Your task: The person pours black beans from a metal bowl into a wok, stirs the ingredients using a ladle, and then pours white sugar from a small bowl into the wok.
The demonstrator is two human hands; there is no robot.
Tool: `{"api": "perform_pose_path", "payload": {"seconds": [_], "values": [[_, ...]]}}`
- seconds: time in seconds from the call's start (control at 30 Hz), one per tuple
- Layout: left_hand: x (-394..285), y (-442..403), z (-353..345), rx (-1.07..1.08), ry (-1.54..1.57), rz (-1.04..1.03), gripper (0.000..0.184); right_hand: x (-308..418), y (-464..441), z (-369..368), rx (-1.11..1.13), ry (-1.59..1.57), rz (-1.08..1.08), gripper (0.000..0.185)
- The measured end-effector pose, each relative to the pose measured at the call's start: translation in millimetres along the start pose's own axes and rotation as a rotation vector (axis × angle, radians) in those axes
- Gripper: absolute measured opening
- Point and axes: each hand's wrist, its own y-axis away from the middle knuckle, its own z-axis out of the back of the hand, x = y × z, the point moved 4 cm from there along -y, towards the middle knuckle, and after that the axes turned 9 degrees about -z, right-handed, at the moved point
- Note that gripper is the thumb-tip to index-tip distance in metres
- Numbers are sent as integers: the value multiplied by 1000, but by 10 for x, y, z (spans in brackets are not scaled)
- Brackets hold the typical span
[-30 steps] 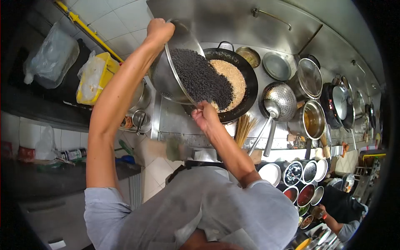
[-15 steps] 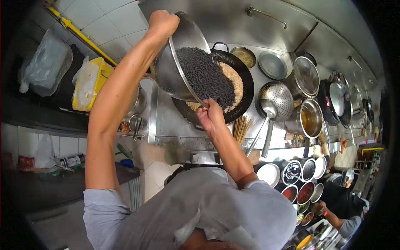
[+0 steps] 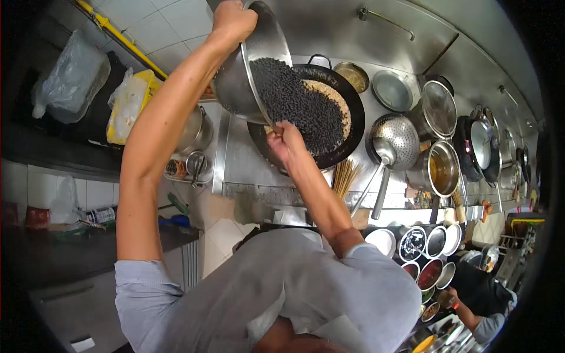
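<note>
A large steel bowl (image 3: 268, 40) is tipped steeply over the wok (image 3: 356, 120). My left hand (image 3: 234, 23) is closed around the bowl's raised far rim, and my right hand (image 3: 286, 141) grips its lower near rim. Small black beans (image 3: 288, 97) slide out of the bowl into the wok in a thick heap. Under and beside them in the wok lies a pale, finely chopped mass (image 3: 338, 100). It shows mainly along the wok's right side.
Right of the wok are a perforated skimmer (image 3: 406, 141), a ladle (image 3: 385, 152), a bamboo brush (image 3: 346, 176) and a pot of yellowish liquid (image 3: 442, 167). Seasoning bowls (image 3: 431, 273) stand at lower right, near another person's arm (image 3: 469, 313). A yellow basket (image 3: 119, 126) sits at left.
More black beans have poured from the bowl into the wok, covering more of the pale mass. The bowl has tilted further, and both hands keep their hold on it.
</note>
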Motion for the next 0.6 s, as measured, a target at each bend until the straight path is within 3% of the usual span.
{"api": "perform_pose_path", "payload": {"seconds": [0.07, 0.1, 0.23, 0.3, 0.5, 0.6], "values": [[13, -50, 45, -52, 26, -2, 24, 25, -127, -148, -2, -86, -86, 3], [71, -68, 80, -88, 45, 13, 24, 14, 2, -216, 13, -54, -19, 4], [300, -77, 58, -27, -15, -77, 24, -105, -314, -143, 18, -15, -109, 7], [241, -101, 105, -81, -117, -59, 22, -93, -50, -320, 5, -20, -106, 8], [199, -32, 100, -45, -36, -41, 16, -169, -195, -318, -72, -53, -130, 14], [91, -3, 122, -18, -136, -11, 14, -254, -323, -218, 32, 25, -112, 8]]}}
